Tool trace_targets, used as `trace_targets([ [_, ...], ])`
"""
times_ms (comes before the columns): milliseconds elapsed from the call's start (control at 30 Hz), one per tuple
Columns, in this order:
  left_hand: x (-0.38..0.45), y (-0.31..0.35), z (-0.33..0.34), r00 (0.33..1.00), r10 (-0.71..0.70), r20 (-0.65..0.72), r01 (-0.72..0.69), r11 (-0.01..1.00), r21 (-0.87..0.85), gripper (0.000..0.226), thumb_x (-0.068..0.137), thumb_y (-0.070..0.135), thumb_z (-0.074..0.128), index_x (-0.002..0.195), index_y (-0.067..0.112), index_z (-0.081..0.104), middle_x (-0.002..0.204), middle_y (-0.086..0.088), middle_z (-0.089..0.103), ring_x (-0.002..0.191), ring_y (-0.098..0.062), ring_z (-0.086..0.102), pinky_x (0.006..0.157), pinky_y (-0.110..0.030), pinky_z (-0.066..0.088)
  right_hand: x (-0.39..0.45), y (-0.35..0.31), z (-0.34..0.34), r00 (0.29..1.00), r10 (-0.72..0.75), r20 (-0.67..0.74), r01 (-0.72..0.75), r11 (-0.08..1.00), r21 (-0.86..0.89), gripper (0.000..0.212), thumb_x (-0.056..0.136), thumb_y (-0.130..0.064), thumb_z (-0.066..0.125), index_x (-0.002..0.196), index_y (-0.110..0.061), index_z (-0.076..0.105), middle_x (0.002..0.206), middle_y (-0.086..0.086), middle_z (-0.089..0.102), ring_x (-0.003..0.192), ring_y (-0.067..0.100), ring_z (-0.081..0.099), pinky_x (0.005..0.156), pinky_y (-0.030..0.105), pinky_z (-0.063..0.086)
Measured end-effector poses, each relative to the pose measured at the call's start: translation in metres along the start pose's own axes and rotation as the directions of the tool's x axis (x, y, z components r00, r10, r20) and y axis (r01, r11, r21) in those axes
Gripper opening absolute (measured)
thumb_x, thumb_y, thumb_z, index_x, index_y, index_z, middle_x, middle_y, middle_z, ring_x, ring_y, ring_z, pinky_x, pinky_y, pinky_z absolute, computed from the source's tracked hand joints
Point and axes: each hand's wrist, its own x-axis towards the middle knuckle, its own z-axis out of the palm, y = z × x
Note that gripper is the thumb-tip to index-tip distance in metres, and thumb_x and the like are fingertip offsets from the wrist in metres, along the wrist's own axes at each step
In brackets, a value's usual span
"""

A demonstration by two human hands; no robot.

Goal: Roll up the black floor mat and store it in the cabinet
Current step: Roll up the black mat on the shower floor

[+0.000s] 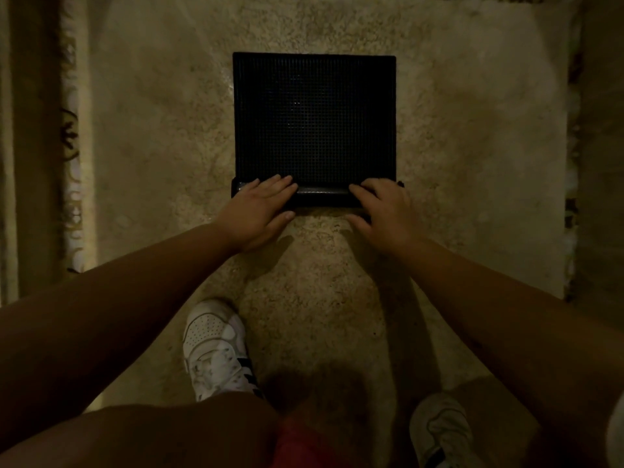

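The black floor mat [314, 119], with a fine grid texture, lies flat on a beige carpet in the upper middle of the head view. Its near edge is turned over into a narrow roll [322, 194]. My left hand [260, 211] lies over the roll's left end, fingers stretched across the top and thumb tucked against the near side. My right hand [385, 211] covers the roll's right end, with the fingers bent over it and the thumb against its near side. The cabinet is not in view.
The beige carpet [472, 163] spreads around the mat, with a patterned border [72, 146] along the left side. My two white shoes [216, 349] [442, 430] stand on the carpet below the hands.
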Motion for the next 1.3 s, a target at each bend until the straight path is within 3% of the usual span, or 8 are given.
trace_targets([
  [133, 0.003, -0.001, 0.005, 0.999, -0.016, 0.042, 0.006, 0.971, 0.240, 0.078, 0.093, 0.056, 0.028, 0.153, 0.013, 0.004, 0.162, -0.010, 0.004, 0.149, -0.024, 0.003, 0.119, -0.043, 0.005, -0.003, 0.005, 0.009, 0.994, -0.044, 0.098, 0.059, 0.985, -0.159, 0.069, 0.091, -0.039, 0.060, 0.148, -0.012, 0.033, 0.149, 0.013, 0.041, 0.139, 0.031, 0.033, 0.116, 0.047, 0.019],
  [233, 0.003, 0.012, 0.016, 0.994, -0.100, 0.034, 0.079, 0.918, 0.389, 0.083, 0.091, 0.051, 0.034, 0.151, 0.009, -0.006, 0.162, -0.017, -0.001, 0.149, -0.031, 0.000, 0.117, -0.052, 0.006, -0.002, 0.011, 0.012, 0.984, -0.036, 0.172, 0.074, 0.973, -0.218, 0.077, 0.091, -0.044, 0.056, 0.152, -0.015, 0.019, 0.158, 0.009, 0.029, 0.146, 0.026, 0.020, 0.117, 0.042, 0.007],
  [300, 0.004, 0.023, 0.019, 0.991, -0.133, -0.002, 0.125, 0.921, 0.369, 0.082, 0.091, 0.049, 0.032, 0.151, 0.009, -0.008, 0.161, -0.020, -0.003, 0.148, -0.036, -0.003, 0.115, -0.059, 0.007, -0.003, 0.014, 0.011, 0.979, -0.034, 0.203, 0.083, 0.968, -0.239, 0.082, 0.090, -0.047, 0.055, 0.153, -0.016, 0.014, 0.160, 0.008, 0.023, 0.147, 0.025, 0.016, 0.116, 0.041, 0.004],
  [400, 0.000, 0.030, 0.021, 0.999, -0.015, -0.031, 0.026, 0.931, 0.364, 0.080, 0.089, 0.048, 0.029, 0.152, 0.012, -0.005, 0.160, -0.020, -0.007, 0.148, -0.036, -0.006, 0.111, -0.066, 0.012, -0.004, 0.015, 0.011, 0.976, -0.036, 0.217, 0.091, 0.964, -0.249, 0.085, 0.089, -0.051, 0.053, 0.153, -0.015, 0.011, 0.161, 0.009, 0.020, 0.148, 0.026, 0.014, 0.116, 0.042, 0.006],
  [633, 0.001, 0.028, 0.020, 0.999, -0.042, 0.020, 0.031, 0.911, 0.412, 0.086, 0.089, 0.051, 0.033, 0.151, 0.007, -0.008, 0.161, -0.017, -0.007, 0.148, -0.033, -0.006, 0.115, -0.060, 0.007, 0.004, 0.017, 0.010, 0.974, -0.030, 0.226, 0.085, 0.967, -0.239, 0.083, 0.089, -0.052, 0.049, 0.153, -0.018, 0.009, 0.161, 0.006, 0.019, 0.148, 0.023, 0.013, 0.117, 0.042, 0.007],
  [933, 0.018, 0.016, 0.005, 1.000, -0.025, 0.002, 0.022, 0.913, 0.406, 0.087, 0.088, 0.054, 0.032, 0.151, 0.009, -0.007, 0.162, -0.016, -0.002, 0.149, -0.031, 0.000, 0.115, -0.057, 0.009, 0.025, 0.015, -0.002, 0.982, -0.020, 0.188, 0.076, 0.952, -0.297, 0.078, 0.093, -0.045, 0.051, 0.154, -0.018, 0.011, 0.161, 0.008, 0.019, 0.145, 0.032, 0.018, 0.116, 0.046, 0.021],
  [1133, 0.027, 0.013, -0.003, 0.999, -0.041, 0.017, 0.030, 0.914, 0.405, 0.088, 0.088, 0.055, 0.034, 0.152, 0.011, -0.007, 0.162, -0.013, -0.002, 0.149, -0.030, 0.001, 0.116, -0.056, 0.009, 0.041, 0.010, -0.018, 0.985, -0.022, 0.169, 0.075, 0.945, -0.318, 0.063, 0.088, -0.006, 0.055, 0.146, -0.011, 0.034, 0.126, 0.020, 0.049, 0.111, 0.037, 0.046, 0.087, 0.045, 0.045],
  [1300, 0.031, 0.016, -0.010, 0.998, -0.058, 0.010, 0.049, 0.922, 0.384, 0.089, 0.085, 0.055, 0.041, 0.152, 0.008, 0.004, 0.158, -0.014, 0.019, 0.142, -0.032, 0.022, 0.112, -0.058, 0.021, 0.065, 0.016, -0.033, 0.965, 0.027, 0.259, 0.030, 0.977, -0.212, 0.047, 0.085, -0.024, 0.068, 0.128, -0.013, 0.053, 0.116, 0.014, 0.059, 0.105, 0.033, 0.055, 0.083, 0.043, 0.050],
])
